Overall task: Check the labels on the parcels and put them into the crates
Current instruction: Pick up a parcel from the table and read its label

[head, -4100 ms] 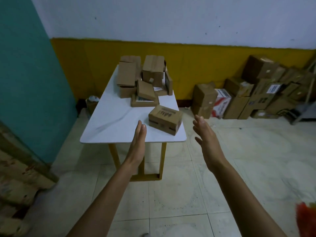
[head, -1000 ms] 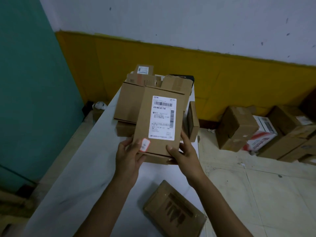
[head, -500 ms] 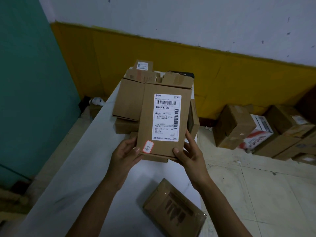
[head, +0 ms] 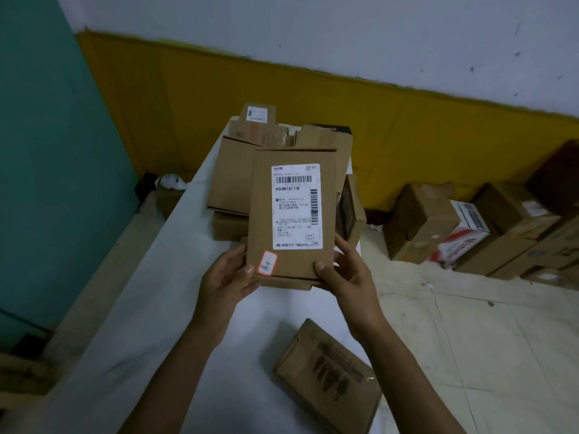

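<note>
Left hand (head: 226,278) and right hand (head: 344,275) gripped the flat cardboard parcel (head: 291,214) upright, its shipping label (head: 297,206) facing the person for reading.

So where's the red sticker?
In the head view, the red-edged sticker is at the held parcel's lower left corner, by the left hand, under the white label.
</note>
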